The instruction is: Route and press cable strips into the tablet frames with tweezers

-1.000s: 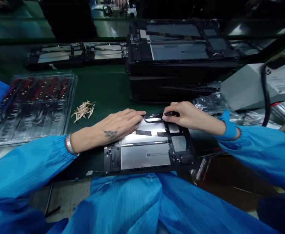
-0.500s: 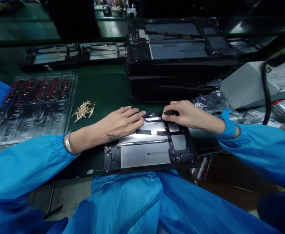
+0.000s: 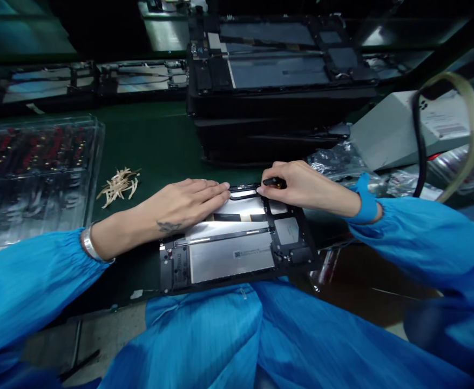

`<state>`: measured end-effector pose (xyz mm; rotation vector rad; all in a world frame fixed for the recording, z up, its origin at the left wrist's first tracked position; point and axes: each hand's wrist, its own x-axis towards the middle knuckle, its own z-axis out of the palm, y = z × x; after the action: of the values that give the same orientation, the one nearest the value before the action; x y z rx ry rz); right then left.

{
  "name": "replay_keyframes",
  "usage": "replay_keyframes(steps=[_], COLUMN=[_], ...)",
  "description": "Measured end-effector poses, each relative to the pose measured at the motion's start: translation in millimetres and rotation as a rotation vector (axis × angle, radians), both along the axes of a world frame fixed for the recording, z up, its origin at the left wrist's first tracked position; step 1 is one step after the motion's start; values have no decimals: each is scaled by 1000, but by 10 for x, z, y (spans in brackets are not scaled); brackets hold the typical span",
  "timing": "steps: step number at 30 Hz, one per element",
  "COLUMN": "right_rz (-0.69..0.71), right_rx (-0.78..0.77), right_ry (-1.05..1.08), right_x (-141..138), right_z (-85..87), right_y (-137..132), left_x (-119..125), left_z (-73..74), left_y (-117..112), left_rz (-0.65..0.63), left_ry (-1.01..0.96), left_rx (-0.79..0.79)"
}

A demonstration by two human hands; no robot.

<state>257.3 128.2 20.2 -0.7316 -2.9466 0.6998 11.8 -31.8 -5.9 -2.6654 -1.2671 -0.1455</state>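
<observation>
An opened tablet (image 3: 232,262), with silver battery cells and a black frame, lies at the table's front edge. Across its upper left part rests my left hand (image 3: 192,202), fingers stretched out and pointing toward a black cable (image 3: 243,194) at the far edge. My right hand (image 3: 288,186) is closed around a small black tool (image 3: 275,182) at the tablet's far edge, right of that cable. The fingers hide the tool's tip, so its kind is unclear.
Behind the tablet stands a tall stack of similar opened tablets (image 3: 277,70). A clear plastic tray (image 3: 95,178) of small circuit parts lies left, near a pile of thin beige strips (image 3: 119,186). At right are a white box (image 3: 391,129) and plastic bags (image 3: 330,165).
The whole scene has shifted left in view. Both hands stay at the tablet's far edge. More of the black tool shows in my right hand.
</observation>
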Motion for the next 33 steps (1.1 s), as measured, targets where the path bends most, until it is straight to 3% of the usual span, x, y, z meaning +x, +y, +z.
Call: replay_keyframes(steps=[17, 29, 33], right_rz=[33, 31, -47], right_rx=[28, 64, 76], right_ry=[-35, -47, 205], right_x=[-25, -47, 57], right_z=[16, -16, 69], right_y=[-16, -1, -107], left_x=[35, 197, 361], left_z=[8, 97, 166], left_y=[-8, 48, 173], left_rz=[-17, -36, 30], left_ry=[11, 232, 246], left_rx=[0, 143, 81])
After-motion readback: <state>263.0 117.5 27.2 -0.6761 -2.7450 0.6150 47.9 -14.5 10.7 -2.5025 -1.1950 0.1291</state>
